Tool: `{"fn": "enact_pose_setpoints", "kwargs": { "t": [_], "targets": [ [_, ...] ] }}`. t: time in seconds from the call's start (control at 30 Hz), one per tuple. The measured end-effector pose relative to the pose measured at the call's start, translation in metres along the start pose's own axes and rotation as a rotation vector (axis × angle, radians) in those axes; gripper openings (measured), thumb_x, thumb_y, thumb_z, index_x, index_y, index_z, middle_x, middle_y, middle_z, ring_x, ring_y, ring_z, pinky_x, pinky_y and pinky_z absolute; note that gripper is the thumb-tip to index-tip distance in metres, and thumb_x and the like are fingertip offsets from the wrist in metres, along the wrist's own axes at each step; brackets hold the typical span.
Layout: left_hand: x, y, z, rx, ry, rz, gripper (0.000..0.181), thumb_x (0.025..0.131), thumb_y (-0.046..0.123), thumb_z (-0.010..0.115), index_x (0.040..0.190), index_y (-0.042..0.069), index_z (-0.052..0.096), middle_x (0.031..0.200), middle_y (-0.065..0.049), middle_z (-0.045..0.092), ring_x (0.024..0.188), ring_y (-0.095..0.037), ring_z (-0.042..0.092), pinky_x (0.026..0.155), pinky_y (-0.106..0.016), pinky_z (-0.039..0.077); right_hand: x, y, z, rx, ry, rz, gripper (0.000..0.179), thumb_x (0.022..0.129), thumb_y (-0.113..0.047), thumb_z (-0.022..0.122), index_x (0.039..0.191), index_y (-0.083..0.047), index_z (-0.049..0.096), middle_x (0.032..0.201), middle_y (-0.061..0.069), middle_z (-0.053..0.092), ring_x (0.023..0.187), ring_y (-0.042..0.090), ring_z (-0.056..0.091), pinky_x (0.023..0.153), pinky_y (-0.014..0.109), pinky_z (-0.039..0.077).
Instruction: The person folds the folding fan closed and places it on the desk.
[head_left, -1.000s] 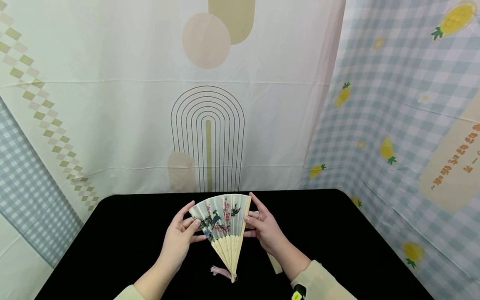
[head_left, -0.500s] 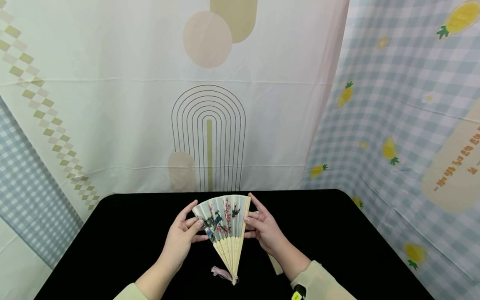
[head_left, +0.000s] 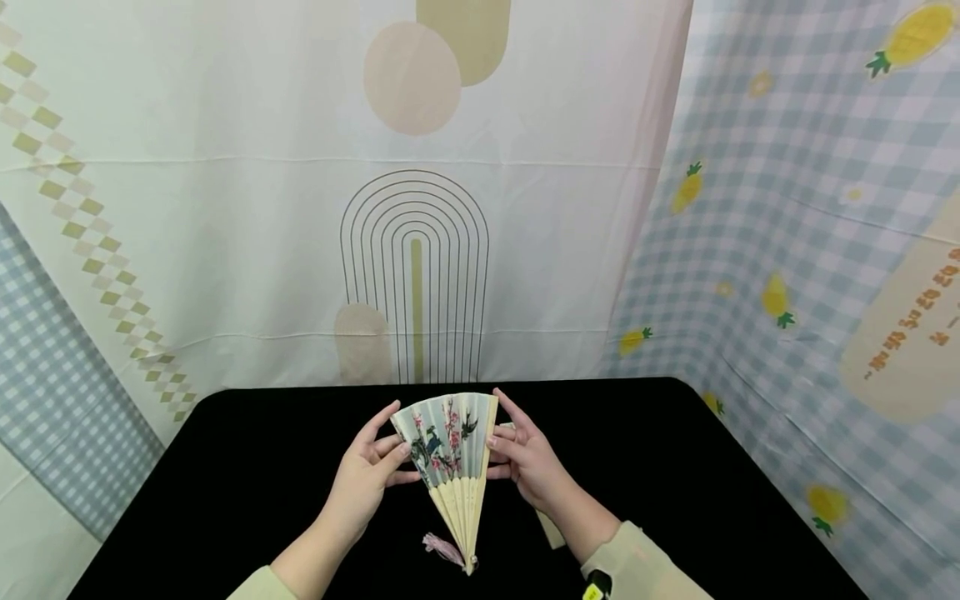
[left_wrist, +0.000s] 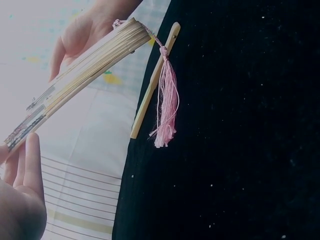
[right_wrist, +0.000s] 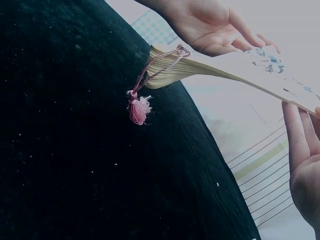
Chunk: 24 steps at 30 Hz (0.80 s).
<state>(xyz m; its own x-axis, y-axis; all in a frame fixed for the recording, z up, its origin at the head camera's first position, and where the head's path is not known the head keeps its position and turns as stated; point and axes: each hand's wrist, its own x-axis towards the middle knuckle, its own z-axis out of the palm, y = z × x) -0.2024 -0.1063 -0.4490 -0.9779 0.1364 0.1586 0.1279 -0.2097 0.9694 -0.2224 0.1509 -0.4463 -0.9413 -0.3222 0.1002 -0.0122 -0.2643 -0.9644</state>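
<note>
A partly spread folding fan (head_left: 450,442), pale with printed blossoms and birds, is held up above the black table between both hands. My left hand (head_left: 356,479) pinches its left edge, thumb in front and fingers behind. On the opposite side, my right hand (head_left: 536,471) grips the outer rib (head_left: 480,500) with its thumb and fingers. The ribs meet at the bottom, where a pink tassel (left_wrist: 167,102) hangs from the pivot. Seen edge-on in the right wrist view, the rib ends (right_wrist: 162,70) are stacked close together.
A slim pale wooden piece (left_wrist: 150,90) lies on the black tabletop (head_left: 262,500), partly hidden by the right hand in the head view. A white printed curtain (head_left: 262,250) hangs behind the table, with a blue checked one (head_left: 750,208) to the right.
The fan has narrowed slightly: my left hand has moved a little right with the left edge, towards the right hand. The pivot end has dropped slightly. The right hand has hardly moved.
</note>
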Motion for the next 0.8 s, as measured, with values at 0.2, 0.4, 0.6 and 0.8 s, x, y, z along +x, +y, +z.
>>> {"fn": "enact_pose_setpoints", "kwargs": {
  "t": [0.2, 0.4, 0.6, 0.8],
  "targets": [
    [-0.0002, -0.0008, -0.0001, -0.006, -0.003, 0.004, 0.065, 0.097, -0.005, 0.057, 0.151, 0.026, 0.040, 0.129, -0.022, 0.062, 0.098, -0.024, 0.068, 0.074, -0.041, 0.062, -0.0004, 0.0006, 0.0008, 0.011, -0.015, 0.002, 0.080, 0.098, 0.000, 0.057, 0.161, -0.028, 0.015, 0.112, 0.002, 0.072, 0.084, 0.017, 0.072, 0.066, 0.031, 0.062],
    [-0.0007, -0.0025, -0.0002, -0.007, -0.009, 0.008, 0.069, 0.094, -0.004, 0.063, 0.153, 0.022, 0.038, 0.126, -0.025, 0.063, 0.095, -0.025, 0.070, 0.073, -0.039, 0.062, -0.0012, 0.0031, 0.0021, 0.003, -0.022, 0.010, 0.081, 0.098, -0.001, 0.057, 0.161, -0.026, 0.014, 0.119, 0.007, 0.070, 0.084, 0.017, 0.073, 0.066, 0.031, 0.062],
    [0.0001, -0.0066, -0.0002, 0.004, -0.024, 0.002, 0.072, 0.093, -0.006, 0.064, 0.152, 0.026, 0.038, 0.124, -0.021, 0.065, 0.097, -0.026, 0.070, 0.073, -0.040, 0.062, -0.0006, 0.0066, 0.0041, 0.005, -0.053, 0.003, 0.080, 0.097, 0.001, 0.057, 0.161, -0.023, 0.014, 0.122, 0.010, 0.069, 0.085, 0.018, 0.073, 0.065, 0.031, 0.061],
    [-0.0003, -0.0086, -0.0005, 0.007, -0.043, 0.018, 0.075, 0.091, -0.008, 0.064, 0.154, 0.022, 0.036, 0.125, -0.024, 0.063, 0.096, -0.026, 0.070, 0.072, -0.039, 0.062, -0.0012, 0.0091, 0.0054, 0.002, -0.070, -0.001, 0.080, 0.097, 0.001, 0.056, 0.161, -0.022, 0.014, 0.120, 0.007, 0.069, 0.084, 0.017, 0.072, 0.065, 0.030, 0.061]
  ]
}}
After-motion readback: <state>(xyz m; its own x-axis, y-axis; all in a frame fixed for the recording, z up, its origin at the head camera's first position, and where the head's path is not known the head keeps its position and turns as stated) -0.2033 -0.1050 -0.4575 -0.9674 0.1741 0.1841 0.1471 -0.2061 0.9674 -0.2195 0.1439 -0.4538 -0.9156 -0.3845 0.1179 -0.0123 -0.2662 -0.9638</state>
